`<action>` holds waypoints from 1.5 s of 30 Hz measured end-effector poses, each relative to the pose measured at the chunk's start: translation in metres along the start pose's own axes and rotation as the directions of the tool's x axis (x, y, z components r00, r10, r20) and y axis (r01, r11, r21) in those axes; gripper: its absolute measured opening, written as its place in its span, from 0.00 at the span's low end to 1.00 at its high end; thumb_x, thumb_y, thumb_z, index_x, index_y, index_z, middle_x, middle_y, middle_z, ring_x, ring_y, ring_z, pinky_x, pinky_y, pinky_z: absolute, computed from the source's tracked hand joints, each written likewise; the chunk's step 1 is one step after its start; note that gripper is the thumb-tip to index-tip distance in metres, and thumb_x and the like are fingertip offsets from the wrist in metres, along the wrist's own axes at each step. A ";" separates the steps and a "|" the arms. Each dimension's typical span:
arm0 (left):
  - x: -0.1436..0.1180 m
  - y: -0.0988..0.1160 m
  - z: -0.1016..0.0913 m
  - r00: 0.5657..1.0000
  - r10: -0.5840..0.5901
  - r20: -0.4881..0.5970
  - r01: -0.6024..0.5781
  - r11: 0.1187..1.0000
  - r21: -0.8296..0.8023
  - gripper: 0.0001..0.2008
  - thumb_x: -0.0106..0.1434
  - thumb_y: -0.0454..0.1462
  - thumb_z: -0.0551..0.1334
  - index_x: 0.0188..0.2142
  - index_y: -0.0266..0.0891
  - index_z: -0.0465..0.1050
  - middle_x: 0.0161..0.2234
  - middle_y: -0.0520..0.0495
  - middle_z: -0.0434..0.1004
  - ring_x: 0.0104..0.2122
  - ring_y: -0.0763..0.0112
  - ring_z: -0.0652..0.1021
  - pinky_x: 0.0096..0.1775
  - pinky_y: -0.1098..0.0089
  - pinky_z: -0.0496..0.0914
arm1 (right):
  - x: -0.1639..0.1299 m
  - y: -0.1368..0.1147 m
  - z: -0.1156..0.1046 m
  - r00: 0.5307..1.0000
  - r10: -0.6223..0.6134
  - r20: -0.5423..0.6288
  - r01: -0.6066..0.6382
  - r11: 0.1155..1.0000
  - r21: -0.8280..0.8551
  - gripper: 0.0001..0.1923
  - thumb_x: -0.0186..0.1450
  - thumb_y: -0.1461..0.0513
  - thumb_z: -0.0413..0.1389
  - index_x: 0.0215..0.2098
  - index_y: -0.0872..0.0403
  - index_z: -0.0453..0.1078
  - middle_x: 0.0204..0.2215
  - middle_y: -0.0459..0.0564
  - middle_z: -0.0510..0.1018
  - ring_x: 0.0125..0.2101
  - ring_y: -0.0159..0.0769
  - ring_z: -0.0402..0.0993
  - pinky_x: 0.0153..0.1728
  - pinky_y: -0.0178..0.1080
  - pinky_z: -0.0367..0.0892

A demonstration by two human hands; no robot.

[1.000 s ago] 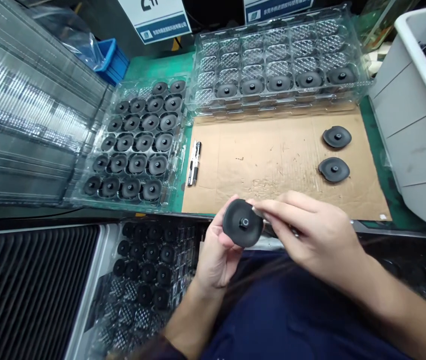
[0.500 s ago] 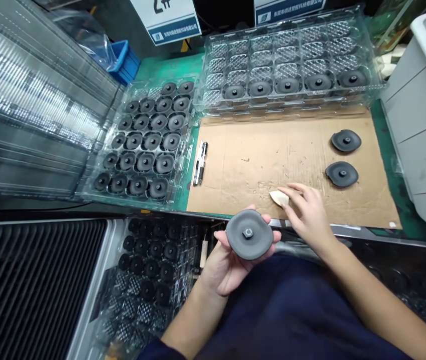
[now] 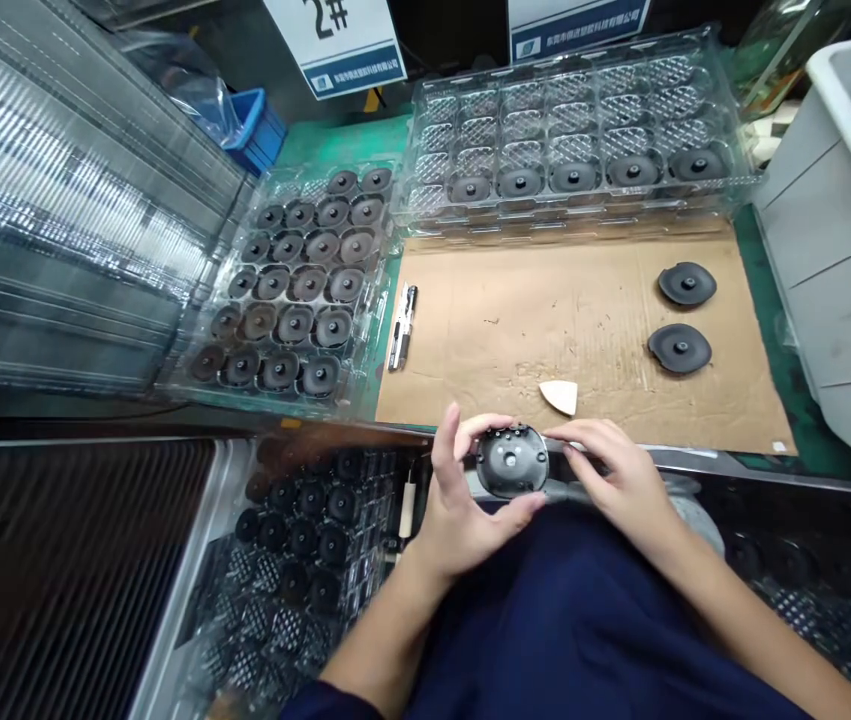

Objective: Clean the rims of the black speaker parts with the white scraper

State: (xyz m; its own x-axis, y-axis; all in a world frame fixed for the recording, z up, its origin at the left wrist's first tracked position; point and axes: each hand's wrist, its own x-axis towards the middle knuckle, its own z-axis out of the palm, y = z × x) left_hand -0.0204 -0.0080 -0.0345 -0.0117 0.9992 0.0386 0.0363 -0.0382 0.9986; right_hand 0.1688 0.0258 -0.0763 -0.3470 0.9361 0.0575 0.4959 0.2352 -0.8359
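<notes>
Right now the biggest thing in view is the stack of clear ribbed plastic trays (image 3: 57,200) at far left, glossy and ridged. Next, the flat brown cardboard sheet (image 3: 515,320) across the green bench, scuffed and speckled. Beyond it sits a clear blister tray (image 3: 582,90) with diamond-textured pockets, its near row holding five dark discs. Left of the cardboard, another clear tray (image 3: 376,300) is packed with rows of round black parts. A grey-white bin (image 3: 830,250) stands at right. Two loose black discs (image 3: 680,348) lie well apart from the hands on the cardboard's right side, and a pale wedge-shaped piece (image 3: 560,396) rests just beyond the fingers. A black marker pen (image 3: 402,325) lies at the cardboard's left edge.

Down at the near edge, the left hand (image 3: 462,500) curls around the black round part (image 3: 512,461), thumb below and fingers over the far rim. The right hand (image 3: 616,475) pinches its right rim with half-bent fingertips. That part is a matte disc, so no long axis; its recessed, ribbed face points up toward the camera
</notes>
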 end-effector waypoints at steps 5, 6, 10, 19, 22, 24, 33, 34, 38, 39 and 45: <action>0.001 0.002 -0.002 0.995 0.102 0.012 -0.102 0.986 0.130 0.49 0.45 0.26 0.71 0.60 0.46 0.46 0.48 0.41 0.72 0.48 0.58 0.72 0.52 0.56 0.61 | -0.002 -0.019 -0.011 0.998 -0.025 -0.062 0.029 0.997 0.074 0.10 0.65 0.63 0.52 0.43 0.50 0.72 0.37 0.50 0.78 0.40 0.39 0.72 0.41 0.44 0.68; 0.001 0.003 -0.002 0.995 0.101 0.001 -0.100 0.986 0.130 0.48 0.44 0.26 0.71 0.59 0.46 0.47 0.48 0.41 0.72 0.48 0.58 0.72 0.52 0.56 0.61 | -0.003 -0.022 -0.013 0.997 -0.027 -0.074 0.035 0.994 0.103 0.10 0.64 0.63 0.53 0.43 0.50 0.72 0.37 0.50 0.78 0.40 0.39 0.72 0.40 0.43 0.68; 0.001 0.005 -0.004 0.996 0.087 0.002 -0.086 0.984 0.154 0.48 0.43 0.27 0.72 0.59 0.45 0.49 0.49 0.40 0.72 0.49 0.57 0.72 0.53 0.56 0.60 | -0.007 -0.031 -0.019 0.996 -0.024 -0.090 0.045 0.970 0.238 0.10 0.63 0.65 0.54 0.43 0.49 0.72 0.36 0.49 0.78 0.39 0.38 0.73 0.38 0.41 0.69; 0.004 0.007 -0.003 0.987 -0.006 0.160 -0.020 0.987 0.161 0.55 0.49 0.31 0.70 0.64 0.44 0.32 0.47 0.40 0.71 0.48 0.59 0.72 0.53 0.60 0.61 | 0.011 -0.049 -0.033 0.955 0.122 0.270 -0.249 0.826 0.507 0.10 0.60 0.61 0.59 0.42 0.51 0.74 0.34 0.48 0.78 0.34 0.33 0.76 0.37 0.37 0.71; 0.006 0.010 -0.003 0.975 -0.109 0.195 0.099 0.993 0.061 0.56 0.48 0.34 0.71 0.65 0.41 0.33 0.44 0.42 0.74 0.47 0.59 0.74 0.52 0.63 0.62 | 0.021 -0.050 -0.036 0.884 0.108 0.456 -0.402 0.674 0.620 0.10 0.58 0.62 0.61 0.40 0.52 0.73 0.31 0.46 0.79 0.31 0.29 0.76 0.34 0.32 0.70; 0.008 0.012 -0.004 0.955 -0.161 0.250 0.163 0.987 0.015 0.55 0.49 0.36 0.71 0.65 0.40 0.34 0.42 0.42 0.75 0.47 0.58 0.74 0.53 0.64 0.61 | 0.026 -0.048 -0.036 0.845 0.076 0.530 -0.471 0.577 0.667 0.11 0.57 0.64 0.62 0.39 0.53 0.73 0.28 0.44 0.79 0.30 0.26 0.75 0.34 0.29 0.69; 0.016 0.009 -0.006 0.856 -0.265 0.444 0.239 0.964 0.114 0.60 0.46 0.46 0.72 0.64 0.42 0.29 0.42 0.44 0.75 0.45 0.61 0.75 0.54 0.60 0.60 | 0.013 -0.041 -0.030 0.806 0.093 0.585 -0.572 0.379 0.728 0.15 0.55 0.64 0.64 0.21 0.57 0.61 0.26 0.45 0.76 0.26 0.23 0.71 0.29 0.28 0.66; 0.016 0.008 -0.005 0.859 -0.251 0.446 0.217 0.968 0.128 0.59 0.47 0.46 0.71 0.64 0.41 0.30 0.43 0.43 0.75 0.46 0.61 0.74 0.55 0.60 0.60 | 0.008 -0.040 -0.028 0.818 0.132 0.560 -0.563 0.382 0.733 0.14 0.55 0.63 0.64 0.21 0.57 0.61 0.27 0.45 0.77 0.26 0.23 0.71 0.30 0.28 0.66; 0.015 0.006 -0.003 0.877 -0.155 0.454 0.086 0.982 0.168 0.57 0.48 0.46 0.70 0.64 0.41 0.31 0.46 0.42 0.73 0.50 0.61 0.72 0.57 0.60 0.56 | -0.012 -0.037 -0.023 0.850 0.242 0.467 -0.526 0.378 0.762 0.11 0.55 0.62 0.64 0.23 0.56 0.66 0.28 0.45 0.78 0.28 0.25 0.74 0.32 0.30 0.68; 0.014 0.005 -0.002 0.878 -0.135 0.459 0.062 0.984 0.170 0.57 0.48 0.45 0.71 0.64 0.42 0.30 0.46 0.42 0.73 0.50 0.61 0.71 0.57 0.60 0.56 | -0.016 -0.036 -0.023 0.859 0.260 0.442 -0.512 0.384 0.768 0.10 0.55 0.62 0.64 0.24 0.56 0.67 0.28 0.46 0.79 0.29 0.26 0.74 0.33 0.30 0.68; 0.012 0.003 0.007 0.861 -0.117 0.494 0.033 0.984 0.175 0.56 0.49 0.42 0.71 0.64 0.47 0.30 0.49 0.43 0.70 0.53 0.63 0.69 0.57 0.61 0.57 | -0.037 -0.036 -0.031 0.915 0.315 0.254 -0.391 0.532 0.751 0.06 0.58 0.61 0.61 0.31 0.54 0.70 0.24 0.43 0.74 0.26 0.27 0.71 0.30 0.31 0.66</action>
State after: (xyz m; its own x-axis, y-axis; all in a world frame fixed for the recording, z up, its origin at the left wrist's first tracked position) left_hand -0.0139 0.0040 -0.0314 0.4796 0.8716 -0.1010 0.2102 -0.0023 0.9777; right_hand 0.1889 -0.0093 -0.0312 -0.3636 0.8637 -0.3490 -0.1985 -0.4378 -0.8769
